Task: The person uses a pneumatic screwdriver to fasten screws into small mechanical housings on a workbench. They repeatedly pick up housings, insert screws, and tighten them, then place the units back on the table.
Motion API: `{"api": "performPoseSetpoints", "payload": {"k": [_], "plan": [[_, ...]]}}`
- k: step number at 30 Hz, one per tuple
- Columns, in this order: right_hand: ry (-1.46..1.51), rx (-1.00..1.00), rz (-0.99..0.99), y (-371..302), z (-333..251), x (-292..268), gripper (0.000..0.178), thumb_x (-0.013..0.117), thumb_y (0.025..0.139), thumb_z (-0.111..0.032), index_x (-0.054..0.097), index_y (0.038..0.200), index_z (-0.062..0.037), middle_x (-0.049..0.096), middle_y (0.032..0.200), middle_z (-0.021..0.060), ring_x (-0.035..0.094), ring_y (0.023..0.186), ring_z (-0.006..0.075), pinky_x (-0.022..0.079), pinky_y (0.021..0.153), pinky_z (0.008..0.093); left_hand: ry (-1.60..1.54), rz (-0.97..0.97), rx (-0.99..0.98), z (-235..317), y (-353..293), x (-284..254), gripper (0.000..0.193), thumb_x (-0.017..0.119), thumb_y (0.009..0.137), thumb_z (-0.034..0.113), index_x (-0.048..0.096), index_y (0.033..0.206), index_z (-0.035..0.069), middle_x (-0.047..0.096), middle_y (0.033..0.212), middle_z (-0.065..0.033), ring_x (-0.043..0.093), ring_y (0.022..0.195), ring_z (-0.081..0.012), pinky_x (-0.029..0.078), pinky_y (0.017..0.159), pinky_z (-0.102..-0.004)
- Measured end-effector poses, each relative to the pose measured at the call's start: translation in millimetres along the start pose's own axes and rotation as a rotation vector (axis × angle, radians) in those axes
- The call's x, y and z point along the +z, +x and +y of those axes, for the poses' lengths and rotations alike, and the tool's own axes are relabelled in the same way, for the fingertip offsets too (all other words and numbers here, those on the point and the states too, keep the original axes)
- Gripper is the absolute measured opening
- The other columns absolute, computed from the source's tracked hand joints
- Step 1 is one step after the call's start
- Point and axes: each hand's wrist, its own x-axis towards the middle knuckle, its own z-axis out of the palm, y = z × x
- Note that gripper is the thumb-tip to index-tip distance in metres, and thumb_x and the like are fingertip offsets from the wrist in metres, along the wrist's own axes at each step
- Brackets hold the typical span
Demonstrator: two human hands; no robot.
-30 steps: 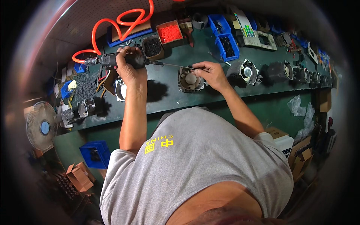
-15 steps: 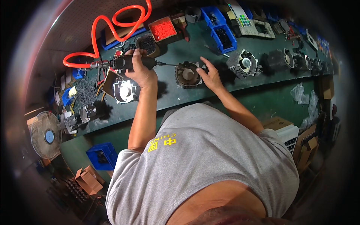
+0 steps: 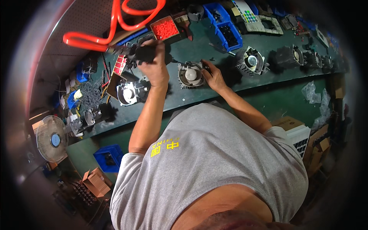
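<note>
My left hand (image 3: pixel 154 71) is wrapped around a dark air screwdriver (image 3: pixel 147 53), blurred by motion. Its thin bit points right, toward the upper left corner of a grey finned metal housing (image 3: pixel 190 75) on the bench; whether the tip touches cannot be made out. A pale round dome shows in the middle of that housing. My right hand (image 3: pixel 214 78) grips the housing's right edge, thumb and forefinger against its rim. An orange coiled hose (image 3: pixel 86 40) runs from the screwdriver's rear end.
A brightly lit housing (image 3: pixel 127 94) stands left on the green bench (image 3: pixel 168 105), another housing (image 3: pixel 251 61) right, with several more beyond. Behind are a box of red caps (image 3: pixel 165 30) and blue bins (image 3: pixel 229 36). A fan (image 3: pixel 52 138) stands at the left.
The screwdriver and my left hand have shifted right and tilted. The hose swung with them. My right hand's fingers have closed in on the housing's edge. The housing's centre now looks paler.
</note>
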Motion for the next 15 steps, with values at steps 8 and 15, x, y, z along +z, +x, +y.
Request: {"api": "performPoseSetpoints", "payload": {"k": [8, 15], "plan": [[-0.022, -0.105, 0.051, 2.6, 12.2, 2.3, 0.042, 0.062, 0.097, -0.017, 0.058, 0.135, 0.0015, 0.065, 0.131, 0.0206, 0.062, 0.123, 0.0312, 0.046, 0.104, 0.0364, -0.011, -0.352, -0.274, 40.1, 1.2, 47.6, 0.031, 0.073, 0.086, 0.001, 0.067, 0.116, 0.0, 0.072, 0.106, -0.0057, 0.065, 0.095, -0.0125, 0.052, 0.09, -0.0286], [-0.006, -0.163, 0.094, 3.9, 11.7, 5.7, 0.043, 0.057, 0.094, -0.021, 0.061, 0.13, 0.0008, 0.066, 0.124, 0.0239, 0.061, 0.115, 0.0413, 0.046, 0.102, 0.0449, 0.141, -0.347, -0.205, 28.6, 0.8, 49.5, 0.009, 0.07, 0.084, -0.003, 0.073, 0.092, 0.0, 0.066, 0.082, 0.0019, 0.057, 0.072, -0.0067, 0.047, 0.066, -0.0231]]}}
